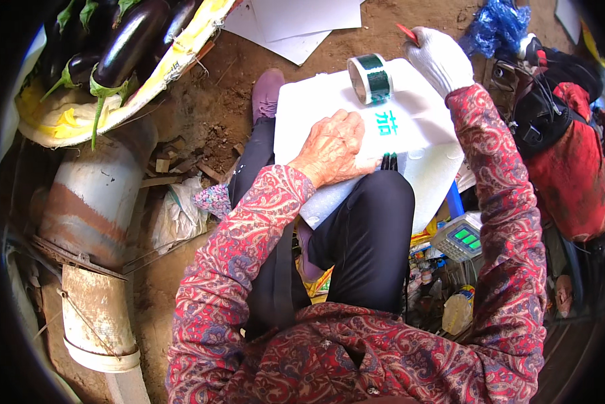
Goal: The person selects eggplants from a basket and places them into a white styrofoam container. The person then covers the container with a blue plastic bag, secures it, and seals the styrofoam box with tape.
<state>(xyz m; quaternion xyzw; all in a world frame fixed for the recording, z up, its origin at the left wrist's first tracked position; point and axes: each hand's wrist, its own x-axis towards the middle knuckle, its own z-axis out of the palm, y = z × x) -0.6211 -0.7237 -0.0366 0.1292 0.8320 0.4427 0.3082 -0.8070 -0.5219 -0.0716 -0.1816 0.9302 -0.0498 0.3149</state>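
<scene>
My bare left hand [336,146] presses on the top of a white foam box [310,106], its fingers curled. The fingertips are hidden, so whether they hold anything cannot be told. In my right hand [441,60], which wears a white knitted glove, is a thin red object [406,33] whose tip sticks out to the left; its kind is unclear. Between the two hands a roll of packing tape [370,78] stands on edge on the box. A strip of clear tape with green writing [385,123] runs from below the roll towards my knee [383,202].
A padded basket of eggplants [125,45] is at upper left, above a rusty metal cylinder [88,202]. White sheets [302,20] and a blue plastic bag [497,25] lie beyond the box. A digital scale [461,237] and a red bag [575,177] are on the right.
</scene>
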